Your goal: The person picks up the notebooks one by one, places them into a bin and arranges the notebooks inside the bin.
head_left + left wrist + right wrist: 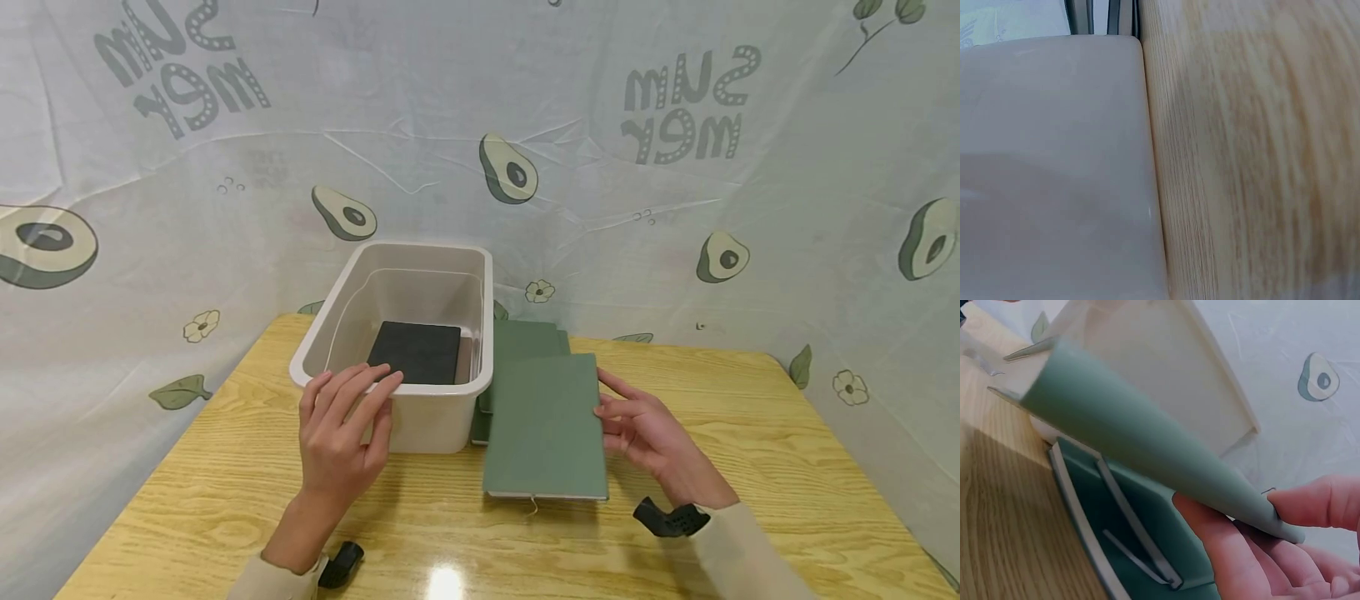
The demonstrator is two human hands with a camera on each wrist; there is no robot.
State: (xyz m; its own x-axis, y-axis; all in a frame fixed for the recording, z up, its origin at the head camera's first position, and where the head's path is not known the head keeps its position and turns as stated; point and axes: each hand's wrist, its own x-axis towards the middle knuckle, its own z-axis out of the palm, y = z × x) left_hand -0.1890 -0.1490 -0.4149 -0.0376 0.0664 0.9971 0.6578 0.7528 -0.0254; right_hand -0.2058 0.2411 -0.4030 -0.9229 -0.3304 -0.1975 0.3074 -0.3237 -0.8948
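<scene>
The right hand [651, 433] pinches the green notebook [546, 427] by its right edge, thumb on the cover, fingers beneath, lifting it off the stack of notebooks [525, 342] beyond the fingertips. It looks light, stiff-covered, smooth; an edge grip seems best. The left hand [341, 433] rests straight-fingered on the beige bin [397, 329].
</scene>
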